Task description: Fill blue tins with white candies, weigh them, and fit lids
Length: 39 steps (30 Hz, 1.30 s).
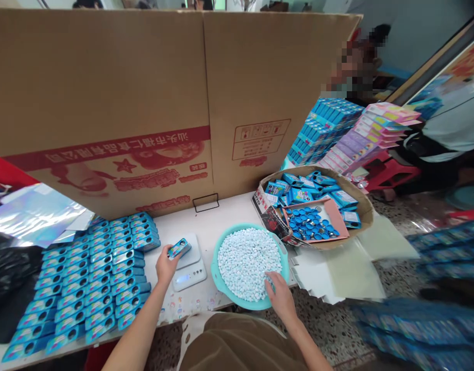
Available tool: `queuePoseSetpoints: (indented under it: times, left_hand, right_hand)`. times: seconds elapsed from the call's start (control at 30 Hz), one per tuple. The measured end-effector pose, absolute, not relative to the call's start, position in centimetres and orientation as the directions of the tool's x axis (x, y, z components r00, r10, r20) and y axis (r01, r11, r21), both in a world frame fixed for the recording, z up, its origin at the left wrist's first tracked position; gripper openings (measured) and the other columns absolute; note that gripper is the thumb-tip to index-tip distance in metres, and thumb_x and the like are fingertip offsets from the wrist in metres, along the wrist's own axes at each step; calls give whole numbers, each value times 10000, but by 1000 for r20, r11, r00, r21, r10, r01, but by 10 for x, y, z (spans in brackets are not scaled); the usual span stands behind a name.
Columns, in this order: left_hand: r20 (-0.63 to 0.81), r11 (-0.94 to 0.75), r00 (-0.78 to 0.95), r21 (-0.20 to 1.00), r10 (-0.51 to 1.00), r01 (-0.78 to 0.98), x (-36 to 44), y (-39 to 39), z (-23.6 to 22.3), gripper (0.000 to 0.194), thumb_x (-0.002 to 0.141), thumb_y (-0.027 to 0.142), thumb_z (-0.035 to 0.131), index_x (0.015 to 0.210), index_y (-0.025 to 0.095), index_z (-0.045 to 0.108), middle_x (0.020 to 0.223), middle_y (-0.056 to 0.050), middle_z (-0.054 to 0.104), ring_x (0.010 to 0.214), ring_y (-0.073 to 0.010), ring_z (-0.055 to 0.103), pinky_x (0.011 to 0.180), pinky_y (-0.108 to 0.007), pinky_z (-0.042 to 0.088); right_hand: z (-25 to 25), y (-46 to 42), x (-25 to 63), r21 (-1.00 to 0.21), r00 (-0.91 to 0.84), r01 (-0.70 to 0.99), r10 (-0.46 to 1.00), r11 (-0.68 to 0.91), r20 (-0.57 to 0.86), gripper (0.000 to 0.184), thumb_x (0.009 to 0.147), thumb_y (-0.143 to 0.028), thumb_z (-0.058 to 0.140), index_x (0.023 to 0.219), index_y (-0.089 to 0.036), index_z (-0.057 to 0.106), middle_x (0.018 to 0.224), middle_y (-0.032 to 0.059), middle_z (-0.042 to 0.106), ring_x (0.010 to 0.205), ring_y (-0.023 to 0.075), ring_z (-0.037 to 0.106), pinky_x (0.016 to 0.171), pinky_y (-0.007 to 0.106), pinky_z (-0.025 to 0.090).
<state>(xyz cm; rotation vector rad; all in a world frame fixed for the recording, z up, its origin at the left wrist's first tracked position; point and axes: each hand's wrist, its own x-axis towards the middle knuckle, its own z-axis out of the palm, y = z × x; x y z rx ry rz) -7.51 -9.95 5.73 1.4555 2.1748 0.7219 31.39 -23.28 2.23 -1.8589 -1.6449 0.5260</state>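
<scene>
My left hand (166,267) grips a small blue box (179,248) with a round opening in its top. It holds the box above the white plate of a digital scale (190,276), whose display is lit. I cannot tell whether the box touches the plate. To the right stands a turquoise basin (218,281), filled with small pale pellets (247,263) that look like candies. My right hand (281,296) reaches over the basin's near right edge, its fingers curled into the pellets. What those fingers hold is hidden.
Rows of similar blue boxes (101,273) cover the table's left side. A cut-down carton (362,211) at right holds blue packs and a pink tray (333,206) of blue caps. A tall cardboard sheet (105,77) closes off the back. Stacked boxes (325,129) stand beyond.
</scene>
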Motion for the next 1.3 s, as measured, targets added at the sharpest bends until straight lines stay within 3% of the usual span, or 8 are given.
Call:
queuePoseSetpoints:
  times: [0.1,0.3,0.47,0.8,1.1,1.3]
  left_hand:
    - [-43,258,-306,655,951,710,-82,-92,45,439,670,369,614,1067,206,526,1014,-72,628,938,-265,591,829,-383,452]
    - [4,242,-325,660,946,711,-90,-112,38,799,605,355,686,1311,168,361,1176,-133,558,1141,-313,501,985,-469,370]
    - [-20,300,-364,610,931,733,-97,-153,38,727,628,428,652,1261,157,420,1165,-137,579,1144,-329,491,991,-486,359]
    - [-76,405,-460,615,885,677,-97,-195,39,772,608,518,644,1251,152,423,1150,-127,609,1160,-341,474,985,-488,365]
    - [-16,398,-496,619,868,677,-109,-182,46,747,638,486,648,1261,139,425,1146,-137,609,1159,-331,481,987,-478,362]
    - [-3,324,-420,643,907,694,-98,-152,43,671,628,401,678,1227,180,469,1181,-119,588,1172,-312,483,1007,-460,361]
  right_hand:
    - [21,-236,313,-652,152,755,985,-64,79,310,887,-339,390,1050,-194,610,1060,104,608,1032,230,553,930,420,445]
    - [17,-240,313,-622,143,780,987,-63,79,325,893,-365,389,1060,-181,599,1080,123,601,1054,247,534,920,430,443]
    - [14,-239,313,-621,129,782,988,-48,86,323,894,-371,388,1055,-188,601,1068,119,602,1054,248,529,924,436,436]
    - [15,-230,312,-627,73,779,994,-2,87,314,890,-345,389,1055,-171,592,1057,119,601,1044,239,524,931,427,428]
    - [14,-230,311,-619,54,785,997,-4,62,305,881,-338,398,1047,-173,593,1054,118,598,1040,242,527,921,422,432]
    - [10,-232,312,-594,52,804,995,11,89,316,879,-346,400,1053,-178,604,1066,117,597,1043,242,528,914,421,439]
